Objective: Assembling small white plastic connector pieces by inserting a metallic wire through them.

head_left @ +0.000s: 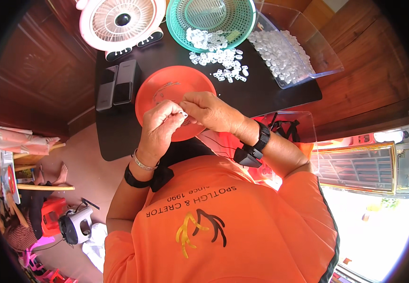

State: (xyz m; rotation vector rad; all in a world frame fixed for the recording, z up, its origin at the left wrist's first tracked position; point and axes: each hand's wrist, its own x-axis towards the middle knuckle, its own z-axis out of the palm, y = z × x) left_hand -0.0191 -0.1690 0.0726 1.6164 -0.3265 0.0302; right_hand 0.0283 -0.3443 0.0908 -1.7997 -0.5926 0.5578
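Over a round orange plastic basin, both my hands meet at the fingertips. My left hand pinches a small white plastic piece with holes in it. Right against it, my right hand is closed, thumb and fingers pressed together; whatever it holds is hidden. Thin small bits lie in the basin, too small to name. Several similar white pieces are scattered on the dark table beyond the basin.
At the back stands a teal basket with white pieces in it. A clear bin full of white pieces is at the right. Grey box-shaped devices and a pink-rimmed fan stand at the left. Another person's foot shows far left.
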